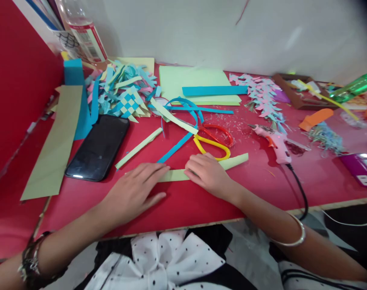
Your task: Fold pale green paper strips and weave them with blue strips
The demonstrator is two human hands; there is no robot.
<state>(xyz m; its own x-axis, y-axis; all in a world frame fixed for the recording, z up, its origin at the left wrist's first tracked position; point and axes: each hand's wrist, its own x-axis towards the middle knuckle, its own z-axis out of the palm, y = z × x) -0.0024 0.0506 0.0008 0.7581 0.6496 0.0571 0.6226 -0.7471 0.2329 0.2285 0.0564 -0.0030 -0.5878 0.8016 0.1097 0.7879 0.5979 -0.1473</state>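
A pale green paper strip (176,175) lies crosswise on the red table in front of me. My left hand (133,191) rests flat over the strip's left end, fingers stretched out and thumb apart. Bent fingers of my right hand (208,174) close on the strip further right, and its right end sticks out past them. Just behind that hand are scissors with red and yellow handles (213,147), their blades hidden under a curved pale strip (173,116). Blue paper strips (179,146) and another short pale strip (139,148) lie close by.
Left: a black phone (98,148) and long green paper (55,141). Behind: a heap of paper scraps and woven pieces (130,102), green sheets (198,76), a plastic bottle (85,36). Right: a pink glue gun (275,143) with cable, a fringed garland (263,94), a brown box (295,96).
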